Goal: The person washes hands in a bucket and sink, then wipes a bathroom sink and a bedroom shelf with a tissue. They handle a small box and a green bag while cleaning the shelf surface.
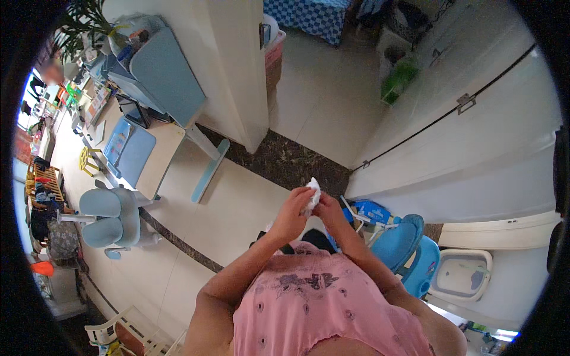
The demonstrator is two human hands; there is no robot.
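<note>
A crumpled piece of white tissue (314, 192) is bunched up between my two hands, in front of my body. My left hand (291, 214) is closed around its left side, with the fingers curled over it. From the right, my right hand (331, 214) pinches its lower edge; some of those fingertips are hidden behind the tissue. Both hands are close together above the dark stone threshold strip (298, 161) of a doorway.
Left stands a desk (167, 151) with a blue mat, a tablet (133, 110) and a blue-grey chair (109, 218). Close on my right are a blue plastic child's seat (396, 242) and a folding basin (461, 271). A white door (445, 147) is at right. A person is far left.
</note>
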